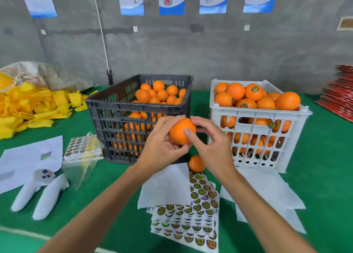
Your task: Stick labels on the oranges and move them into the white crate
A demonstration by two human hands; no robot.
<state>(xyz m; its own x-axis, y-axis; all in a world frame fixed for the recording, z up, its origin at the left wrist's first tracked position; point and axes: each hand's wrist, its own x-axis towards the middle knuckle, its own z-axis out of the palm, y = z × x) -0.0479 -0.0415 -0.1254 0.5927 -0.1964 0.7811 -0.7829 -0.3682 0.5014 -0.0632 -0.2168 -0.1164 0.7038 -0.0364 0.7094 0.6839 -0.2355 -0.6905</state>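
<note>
- The left hand (161, 147) cups an orange (181, 131) from below and behind, fingers curled round its far side and thumb under its lower edge, so the fruit is held off the table.
- The right hand (210, 140) meets the same orange from the right: its thumb presses flat on the front of the peel and the forefinger touches the top, the other fingers loosely bent and away from the fruit.
- A label may lie under that thumb, but the thumb covers the spot and I cannot tell.
- Just behind and to the left of the held orange stands a dark crate (114, 107), partly filled with unlabelled oranges.
- To the right of the grip, close by, is the white crate (298, 119), heaped with oranges, several showing round dark labels.
- Directly below the grip a second orange (196, 163) rests on the green table (114, 176), touching the far edge of the sticker sheets (191, 214), which are fanned in a stack with a white backing sheet (164, 186) folded over them.
- Well left of the hands lie a bagged pack of stickers (82, 147), white papers (30, 157) and two white handheld devices (38, 193).
- Farther left is a heap of yellow foam nets (34, 103); far right, a red stack (338, 94).
</note>
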